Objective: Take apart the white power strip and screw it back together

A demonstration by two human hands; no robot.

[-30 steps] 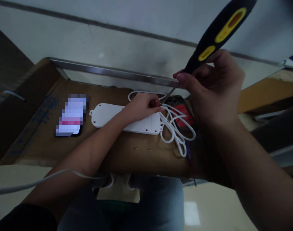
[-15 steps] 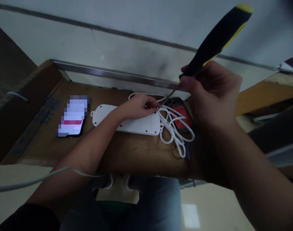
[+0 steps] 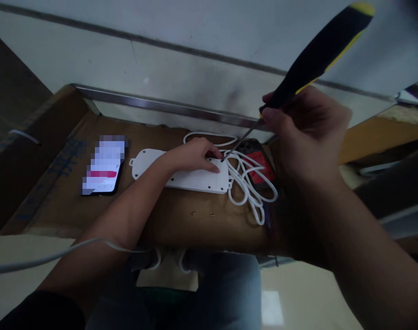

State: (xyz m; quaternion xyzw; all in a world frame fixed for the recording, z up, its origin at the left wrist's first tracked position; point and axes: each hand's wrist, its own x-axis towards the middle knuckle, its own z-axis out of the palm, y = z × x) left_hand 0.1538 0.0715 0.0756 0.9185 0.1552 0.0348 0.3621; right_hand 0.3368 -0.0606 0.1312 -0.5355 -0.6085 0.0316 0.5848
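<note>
Our right hand [image 3: 307, 133] grips a screwdriver [image 3: 319, 59], its tip in a hole [image 3: 222, 159] just beside our left hand [image 3: 191, 156], which lies open on the white power strip [image 3: 195, 180], steadying it.

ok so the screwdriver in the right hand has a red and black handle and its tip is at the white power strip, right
Not quite: the head view shows the handle of the screwdriver in the right hand is black and yellow, not red and black. Its tip is at the white power strip.
</note>
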